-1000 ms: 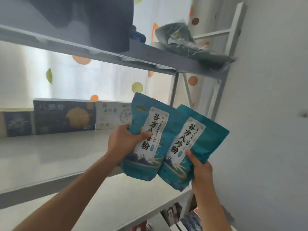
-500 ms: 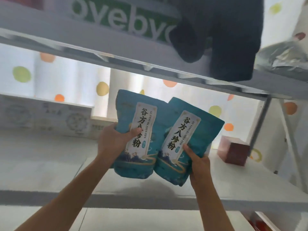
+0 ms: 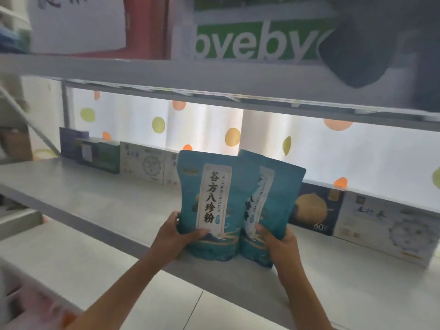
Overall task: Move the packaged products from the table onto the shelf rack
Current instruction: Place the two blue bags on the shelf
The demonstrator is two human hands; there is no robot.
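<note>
Nearest us, two bare forearms reach up from below. The left hand [image 3: 175,236] pinches the lower left edge of the first glossy teal stand-up pouch with the cream label strip [image 3: 209,206], thumb across its front. The right hand [image 3: 281,241] has its grip curled round the lower right corner of the second teal pouch [image 3: 273,198], which sits just beside and slightly behind the first, touching it.

Here is the change: a second ago both pouches hung tilted in the air, out in front of the rack. Now they stand nearly upright, their bottoms down at the front edge of the grey middle shelf board [image 3: 100,198]. I'd judge they are landing, though whether they bear on it yet I cannot tell.

Beyond, a dark navy box with a gold disc [image 3: 316,208] and pale printed cartons [image 3: 147,165] line the back, before a spotted curtain [image 3: 204,129]. The pair looks nearly placed; both hands have yet to let go.
</note>
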